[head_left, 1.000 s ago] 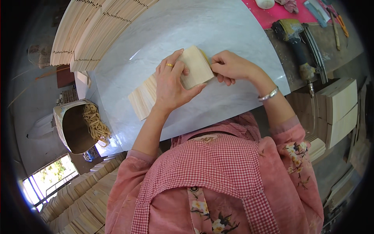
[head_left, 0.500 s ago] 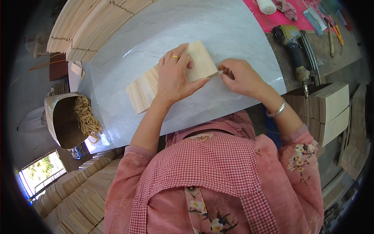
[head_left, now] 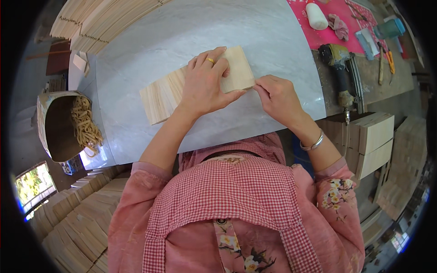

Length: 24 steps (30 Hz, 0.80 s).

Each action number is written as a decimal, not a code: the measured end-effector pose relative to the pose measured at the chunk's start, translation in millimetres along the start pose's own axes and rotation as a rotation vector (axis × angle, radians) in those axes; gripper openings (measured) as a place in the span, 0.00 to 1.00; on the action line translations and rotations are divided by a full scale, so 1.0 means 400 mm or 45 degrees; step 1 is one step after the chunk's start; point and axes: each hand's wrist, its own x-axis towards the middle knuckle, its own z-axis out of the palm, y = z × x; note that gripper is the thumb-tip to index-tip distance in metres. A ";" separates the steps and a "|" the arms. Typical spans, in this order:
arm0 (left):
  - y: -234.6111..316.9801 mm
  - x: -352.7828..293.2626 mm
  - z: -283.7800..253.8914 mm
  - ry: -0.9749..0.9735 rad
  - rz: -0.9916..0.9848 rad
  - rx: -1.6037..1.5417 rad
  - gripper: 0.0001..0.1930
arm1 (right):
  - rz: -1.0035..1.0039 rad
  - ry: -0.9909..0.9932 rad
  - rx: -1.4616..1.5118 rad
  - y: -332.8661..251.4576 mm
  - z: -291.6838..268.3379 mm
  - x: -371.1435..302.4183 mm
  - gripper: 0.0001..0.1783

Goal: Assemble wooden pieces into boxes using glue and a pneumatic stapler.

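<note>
A long pale wooden board point(head_left: 159, 97) lies slanted across the grey marbled table point(head_left: 136, 54). It may be more than one piece, since its middle is covered by my hand. My left hand point(head_left: 203, 84), with a gold ring, grips it from above, fingers curled over the top and thumb along the near edge. At the board's right near corner, my right hand point(head_left: 278, 98) is closed in a pinch, thumb and forefinger touching that corner. Whatever is between those fingertips is too small to make out.
Stacked thin wooden boards point(head_left: 98, 22) stand at the far left. A container point(head_left: 43, 123) with tan bands point(head_left: 86, 127) is at the left. To the right are a power tool point(head_left: 337, 68), a white bottle point(head_left: 316, 17), a cloth point(head_left: 338, 27), and wooden blocks point(head_left: 375, 141).
My right thumb and forefinger have closed together at the board's corner, where they were slightly apart. The whole view has shifted a little; my left hand keeps its grip.
</note>
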 end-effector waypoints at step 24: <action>0.009 0.001 -0.013 0.037 -0.002 -0.065 0.25 | 0.924 0.073 -0.978 0.357 -0.279 -0.150 0.35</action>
